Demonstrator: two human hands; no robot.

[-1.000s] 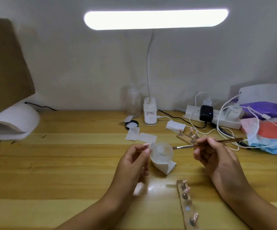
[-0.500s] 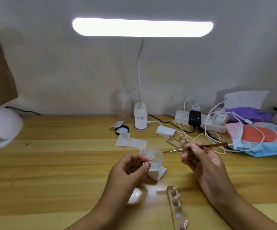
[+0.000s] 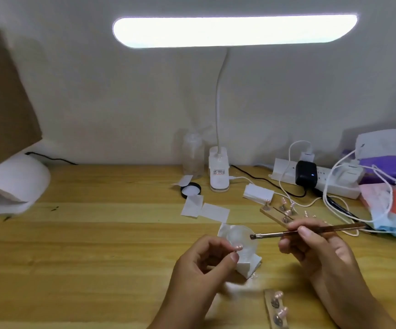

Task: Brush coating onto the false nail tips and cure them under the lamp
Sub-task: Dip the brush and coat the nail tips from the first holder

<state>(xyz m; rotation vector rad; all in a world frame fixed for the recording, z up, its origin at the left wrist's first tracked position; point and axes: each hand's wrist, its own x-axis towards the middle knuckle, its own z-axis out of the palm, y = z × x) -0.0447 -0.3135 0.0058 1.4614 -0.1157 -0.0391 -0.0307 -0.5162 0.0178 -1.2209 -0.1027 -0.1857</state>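
Observation:
My left hand pinches a small pink false nail tip between thumb and fingers, over a clear round dish that sits on white tissue. My right hand grips a thin nail brush like a pen, its tip pointing left over the dish, a short way from the nail tip. A wooden strip with nail tips on stands lies at the bottom edge between my arms. A second strip of stands lies behind my right hand. The white curing lamp sits at the far left.
A lit desk lamp hangs overhead, its clip base at the back of the wooden desk. Beside it are a clear bottle, a black lid, paper squares, a power strip with cables and bags at right.
The view has shifted. My left hand has turned and lowered slightly, keeping the nail tip pinched by the dish. My right hand still holds the brush level, its tip now over the dish.

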